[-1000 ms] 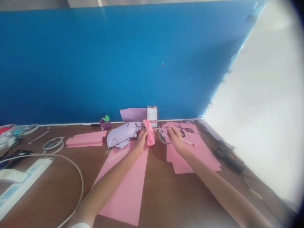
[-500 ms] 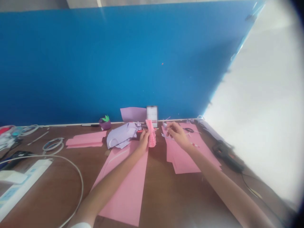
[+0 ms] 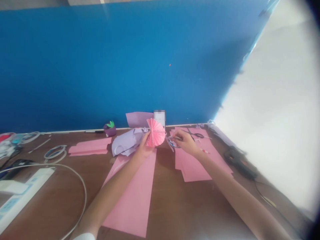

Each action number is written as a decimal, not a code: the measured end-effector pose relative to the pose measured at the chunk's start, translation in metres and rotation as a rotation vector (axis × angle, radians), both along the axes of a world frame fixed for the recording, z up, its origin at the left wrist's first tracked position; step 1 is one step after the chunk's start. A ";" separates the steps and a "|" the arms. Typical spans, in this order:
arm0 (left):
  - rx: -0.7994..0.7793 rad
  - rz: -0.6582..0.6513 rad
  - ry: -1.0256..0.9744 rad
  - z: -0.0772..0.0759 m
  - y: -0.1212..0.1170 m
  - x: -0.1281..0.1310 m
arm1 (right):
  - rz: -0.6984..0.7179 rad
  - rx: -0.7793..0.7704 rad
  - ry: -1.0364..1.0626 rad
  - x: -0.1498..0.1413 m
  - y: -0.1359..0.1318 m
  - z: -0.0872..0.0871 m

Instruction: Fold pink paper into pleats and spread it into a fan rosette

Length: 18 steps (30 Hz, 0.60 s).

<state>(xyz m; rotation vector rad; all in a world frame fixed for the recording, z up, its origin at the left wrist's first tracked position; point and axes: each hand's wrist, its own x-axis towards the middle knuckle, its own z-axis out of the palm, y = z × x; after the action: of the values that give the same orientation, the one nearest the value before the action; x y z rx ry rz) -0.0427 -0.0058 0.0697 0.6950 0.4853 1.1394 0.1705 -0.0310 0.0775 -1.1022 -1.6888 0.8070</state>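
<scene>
A pleated pink paper fan (image 3: 156,132) is held up in the middle, its folds spread into a rounded shape. My left hand (image 3: 145,144) is closed on its left side. To the right, my right hand (image 3: 185,141) is closed around a white and blue ring that looks like a roll of tape (image 3: 172,143), partly hidden by the fingers. Scissors (image 3: 198,135) lie just beyond that hand, on pink paper sheets (image 3: 195,166). Below my left forearm is a long pink sheet (image 3: 135,203). Crumpled purple paper (image 3: 126,141) sits left of my left hand.
A phone-like upright screen (image 3: 160,116) stands at the back. Folded pink paper (image 3: 90,147), a small purple pot (image 3: 110,129), more tape rolls (image 3: 55,152) and a white power strip (image 3: 27,193) lie left. At right is a dark corded tool (image 3: 240,163).
The pink fan has turned from edge-on to face me and now appears spread. My right hand has lowered slightly, and the tape ring shows more clearly beneath it.
</scene>
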 end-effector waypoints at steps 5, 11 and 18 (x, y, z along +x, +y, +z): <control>-0.021 -0.076 -0.161 0.007 0.002 -0.006 | 0.151 -0.109 0.041 -0.007 -0.005 -0.003; -0.003 -0.075 -0.024 0.006 0.000 -0.002 | 0.110 -0.137 0.044 -0.016 -0.009 -0.007; 0.005 -0.138 -0.006 0.007 -0.003 -0.001 | -0.043 -0.150 0.117 -0.009 -0.001 -0.013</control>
<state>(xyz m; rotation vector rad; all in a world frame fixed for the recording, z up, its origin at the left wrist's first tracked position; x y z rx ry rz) -0.0435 -0.0088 0.0772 0.7190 0.4231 1.0133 0.1612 -0.0317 0.0650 -1.1661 -1.5217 0.9644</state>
